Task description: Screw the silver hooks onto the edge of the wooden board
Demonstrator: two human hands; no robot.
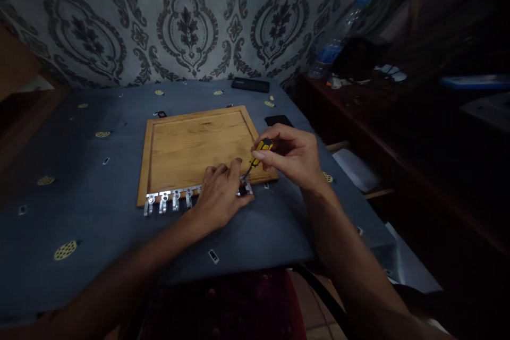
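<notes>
A framed wooden board [187, 149] lies flat on the cloth. Along its near edge runs a silver metal hook rail [164, 196] with several hooks hanging over the side. My left hand [218, 196] rests across the right part of this rail, fingers curled over it, thumb by the last hook; it hides the middle of the rail. Between thumb and fingers, my right hand [297, 154] pinches a small yellow-and-black screwdriver [261, 153]. The screwdriver tilts, its tip reaching down to the rail's right end beside my left fingers. Whether the tip sits in a screw cannot be made out.
Behind the board lies a black phone-like object [250, 84], and another dark flat object [279, 121] is right of it. A blue patterned cloth [99, 191] covers the table. On the right, a brown desk [338, 98] holds a plastic bottle [329, 56] and clutter. An open drawer [378, 193] juts out below.
</notes>
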